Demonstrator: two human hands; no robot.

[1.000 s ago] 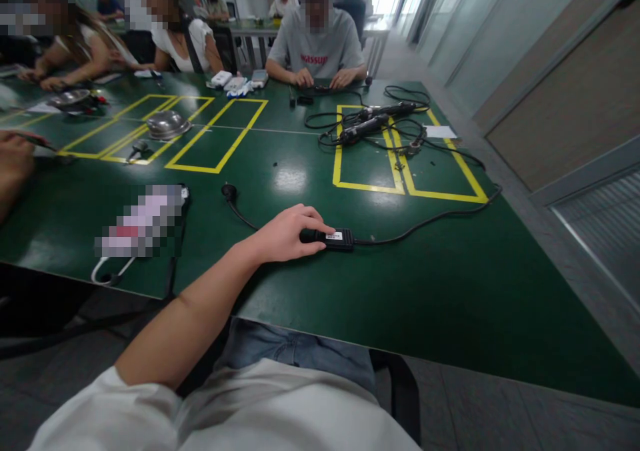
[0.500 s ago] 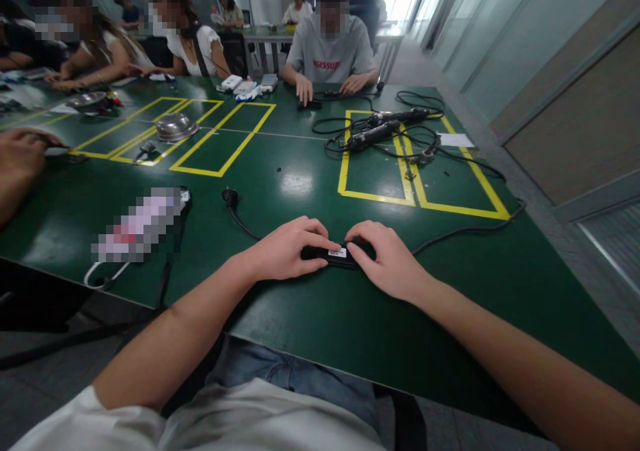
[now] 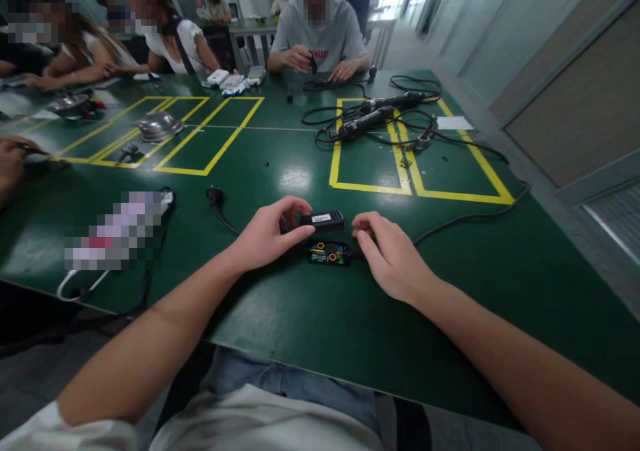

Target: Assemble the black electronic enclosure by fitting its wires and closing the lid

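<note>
My left hand (image 3: 267,234) holds one end of a black plastic cover (image 3: 335,221) with a white label, thumb and fingers around it. Just below the cover, on the green table, lies the lower half of the casing (image 3: 328,253), its circuit board with copper-coloured coils showing. To the right of both, my right hand (image 3: 393,257) is loosely curled, thumb and forefinger slightly apart, with nothing visible between them. A black cable (image 3: 440,231) runs out past this hand to the right, and a cord ending in a plug (image 3: 215,196) lies beyond my left wrist.
Two black electric screwdrivers (image 3: 367,123) with tangled cords lie inside yellow tape marks at the back right. A metal bowl (image 3: 161,127) stands at the back left. A phone-like object (image 3: 117,231), blurred, lies at left. Across the table a person (image 3: 320,44) handles black parts.
The cover has come off the casing and moved up in my left hand, exposing the circuit board. My right hand has let go. The person opposite has raised a hand holding something dark.
</note>
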